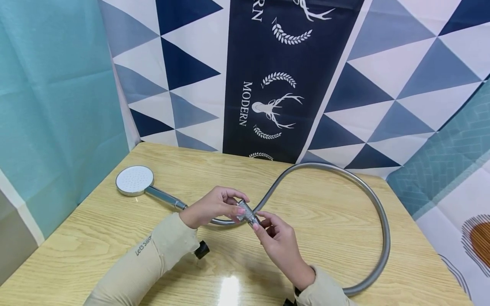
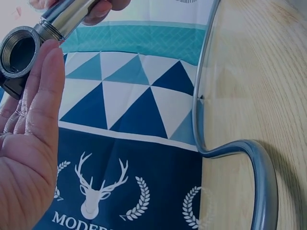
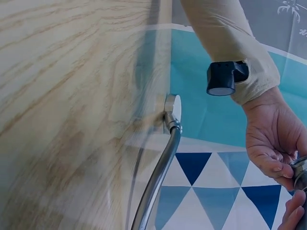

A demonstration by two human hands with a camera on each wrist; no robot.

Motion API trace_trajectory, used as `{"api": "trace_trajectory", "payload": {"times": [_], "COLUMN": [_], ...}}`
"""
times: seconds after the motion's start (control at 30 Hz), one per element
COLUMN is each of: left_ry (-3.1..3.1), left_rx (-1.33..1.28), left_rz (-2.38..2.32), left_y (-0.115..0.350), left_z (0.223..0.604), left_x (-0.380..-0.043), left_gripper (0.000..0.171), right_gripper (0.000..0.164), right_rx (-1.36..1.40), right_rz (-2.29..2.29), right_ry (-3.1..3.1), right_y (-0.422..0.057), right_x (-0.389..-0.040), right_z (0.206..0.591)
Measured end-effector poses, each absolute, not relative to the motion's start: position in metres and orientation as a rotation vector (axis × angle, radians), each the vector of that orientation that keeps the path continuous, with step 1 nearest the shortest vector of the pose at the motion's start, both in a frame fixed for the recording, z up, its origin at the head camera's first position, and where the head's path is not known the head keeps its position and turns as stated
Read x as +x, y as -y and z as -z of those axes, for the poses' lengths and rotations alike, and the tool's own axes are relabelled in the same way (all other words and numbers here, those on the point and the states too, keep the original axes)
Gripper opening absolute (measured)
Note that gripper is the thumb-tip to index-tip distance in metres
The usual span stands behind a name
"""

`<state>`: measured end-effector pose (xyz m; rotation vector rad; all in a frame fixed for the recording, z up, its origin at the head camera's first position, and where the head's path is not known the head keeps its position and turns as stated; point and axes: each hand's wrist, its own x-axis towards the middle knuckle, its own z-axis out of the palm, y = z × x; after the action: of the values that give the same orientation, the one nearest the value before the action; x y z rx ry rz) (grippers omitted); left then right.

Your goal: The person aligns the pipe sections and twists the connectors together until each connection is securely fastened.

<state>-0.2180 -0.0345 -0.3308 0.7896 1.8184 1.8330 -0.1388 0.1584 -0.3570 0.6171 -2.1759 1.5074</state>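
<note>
A small chrome pipe fitting (image 1: 246, 209) is up over the table, between both hands. My left hand (image 1: 214, 206) pinches its upper end between thumb and fingers. On the lower end, the thumb and fingertips of my right hand (image 1: 278, 244) hold its narrower chrome sleeve. The left wrist view shows a wide, inside-threaded mouth (image 2: 34, 34) facing that camera, and a chrome cylinder (image 2: 72, 19) joined to it by a threaded neck. Only part of the fitting (image 3: 301, 168) shows at the right wrist view's edge.
A hand shower (image 1: 135, 180) with a white spray face lies at the table's left. Its grey metal hose (image 1: 384, 238) passes behind the hands and loops round to the right. Patterned cloths (image 1: 191, 63) stand along the back and sides of the wooden table (image 1: 214, 165).
</note>
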Motion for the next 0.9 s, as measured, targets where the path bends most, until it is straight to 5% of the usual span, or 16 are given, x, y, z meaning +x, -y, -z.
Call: {"api": "trace_trajectory", "payload": {"times": [0.17,0.9], "left_ry": [-1.832,-1.829], "left_rx": [0.78,0.781], "left_rz": [-1.827,-1.834], "left_y": [0.0351,0.0362], "left_z": [0.3319,0.3311], "left_x": [-0.2176,-0.2183], "left_gripper": [0.032,0.031], "right_gripper": [0.039,0.019], "right_rx": [0.57,0.591], "right_rz": [-1.399,-1.478], "right_ry": [2.259,2.104], "right_y": [-0.1572,-0.1559], "right_x": [-0.139,-0.1409], "right_z": [0.36,0.3576]}}
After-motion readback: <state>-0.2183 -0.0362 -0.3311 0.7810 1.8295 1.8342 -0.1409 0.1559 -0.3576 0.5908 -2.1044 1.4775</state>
